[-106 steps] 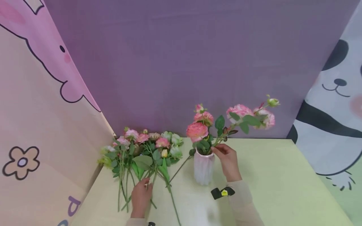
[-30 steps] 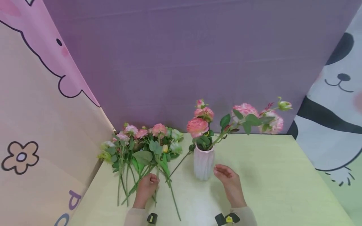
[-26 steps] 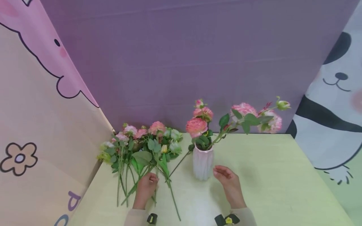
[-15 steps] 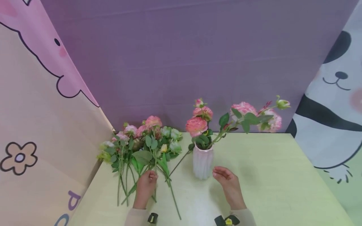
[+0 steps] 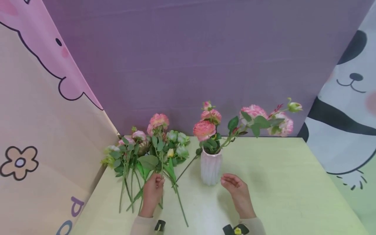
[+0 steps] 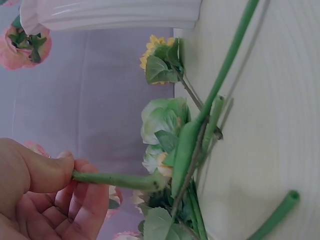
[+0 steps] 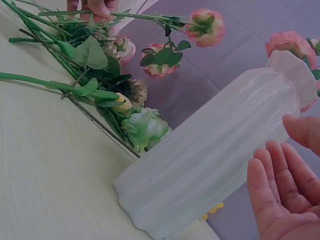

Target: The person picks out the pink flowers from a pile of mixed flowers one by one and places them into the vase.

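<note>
My left hand (image 5: pixel 151 194) pinches the green stem (image 6: pixel 117 180) of a pink peony (image 5: pixel 158 121) between thumb and fingers. The bloom stands above the flower pile, and in the right wrist view the peony's head (image 7: pixel 206 27) points toward the vase. My right hand (image 5: pixel 238 194) holds nothing, fingers loosely bent beside the lower right side of the fluted white-and-pink vase (image 5: pixel 211 169). Inside the vase, coral-pink peonies (image 5: pixel 204 130) stand upright, and a paler pink peony spray (image 5: pixel 254 112) leans far out to the right.
Left of the vase lie several flowers with crossed stems, among them green-white blooms (image 5: pixel 182 150), a yellow tulip (image 5: pixel 170 152) and large leaves (image 5: pixel 148 162). A sunflower (image 6: pixel 161 60) lies behind the vase. A purple backdrop (image 5: pixel 205 65) rises at the pale table's (image 5: pixel 279 182) far edge.
My right hand has left the leaning spray at the vase's mouth and dropped beside the vase. My left hand has lifted the pink peony up from the pile.
</note>
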The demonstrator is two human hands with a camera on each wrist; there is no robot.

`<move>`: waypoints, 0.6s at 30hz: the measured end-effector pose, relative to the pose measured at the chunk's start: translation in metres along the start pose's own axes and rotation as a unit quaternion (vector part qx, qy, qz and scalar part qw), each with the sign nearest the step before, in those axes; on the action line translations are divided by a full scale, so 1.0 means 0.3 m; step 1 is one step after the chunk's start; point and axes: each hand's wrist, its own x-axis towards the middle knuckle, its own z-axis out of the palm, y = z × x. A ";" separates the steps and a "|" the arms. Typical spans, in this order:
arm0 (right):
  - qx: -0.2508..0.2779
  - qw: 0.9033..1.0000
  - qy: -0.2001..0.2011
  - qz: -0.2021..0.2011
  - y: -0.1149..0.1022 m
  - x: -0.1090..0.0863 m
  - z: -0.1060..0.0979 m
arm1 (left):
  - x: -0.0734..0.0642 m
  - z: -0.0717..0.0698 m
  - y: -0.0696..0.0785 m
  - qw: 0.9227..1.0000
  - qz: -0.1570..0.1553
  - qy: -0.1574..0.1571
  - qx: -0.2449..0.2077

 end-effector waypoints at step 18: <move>0.018 1.000 -0.010 0.001 0.002 -0.010 0.013 | -0.020 -0.005 0.064 0.998 0.055 -0.001 -0.033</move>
